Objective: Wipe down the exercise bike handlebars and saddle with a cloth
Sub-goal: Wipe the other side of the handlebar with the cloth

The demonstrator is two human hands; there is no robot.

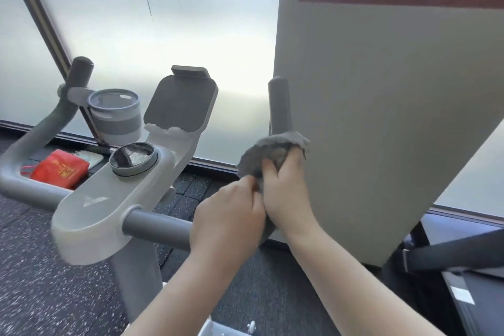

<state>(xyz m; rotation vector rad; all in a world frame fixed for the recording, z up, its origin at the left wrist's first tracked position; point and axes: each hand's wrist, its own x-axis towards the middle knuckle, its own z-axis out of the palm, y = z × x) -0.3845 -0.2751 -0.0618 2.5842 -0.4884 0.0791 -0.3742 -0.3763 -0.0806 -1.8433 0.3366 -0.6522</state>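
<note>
The grey handlebar (158,224) of the exercise bike runs across the lower middle and bends up into a right upright grip (279,106) and a left one (79,71). A grey cloth (270,147) is wrapped around the bend at the base of the right grip. My right hand (283,185) grips the bar through the cloth. My left hand (231,213) sits just beside it, pinching the cloth's lower edge against the bar. The saddle is out of view.
The bike's white console (114,199) carries a round dial (133,158), a tablet holder (180,103) and a cup (117,114). A red packet (60,172) lies on the dark speckled floor. A beige pillar (381,117) stands close right; a treadmill (463,281) is lower right.
</note>
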